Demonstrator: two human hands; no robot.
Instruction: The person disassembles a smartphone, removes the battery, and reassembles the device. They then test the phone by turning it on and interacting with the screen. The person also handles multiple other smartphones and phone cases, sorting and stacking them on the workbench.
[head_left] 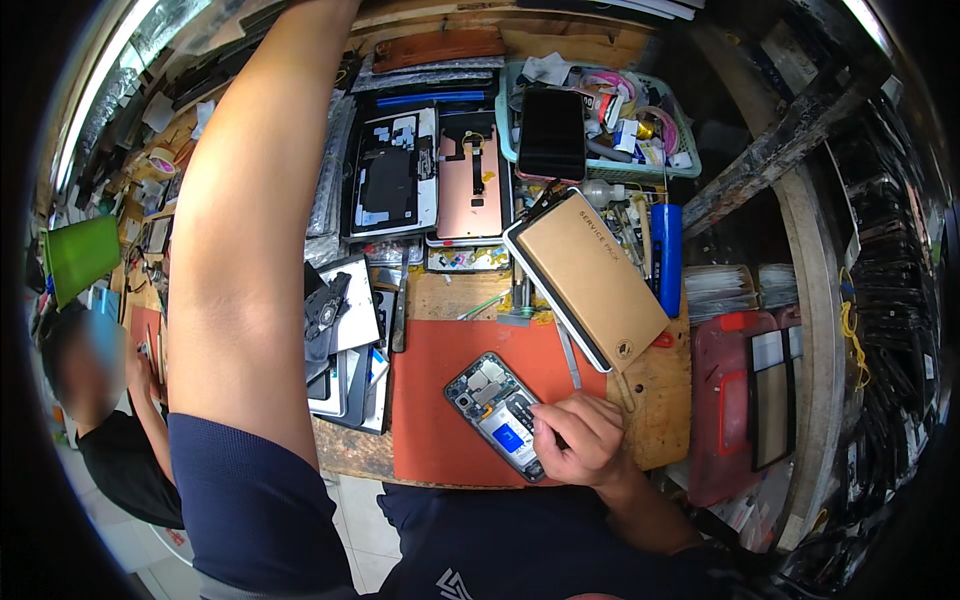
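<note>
Right hand [580, 438] curled at right edge of opened phone [487, 408]; cannot tell whether it pinches anything. Phone lies aslant, internals upward, on orange-red mat [425, 425]. Farther: gold box [592, 275], then teal basket [650, 171]. Left arm [245, 220] extends upward; left hand out of view, grip untold.

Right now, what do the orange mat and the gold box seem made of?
Orange mat: probably matt rubber or silicone; it lies flat, with an even, dull colour. Gold box: likely cardboard with a satin, metallic-looking finish, judging by its straight edges and soft sheen.
</note>
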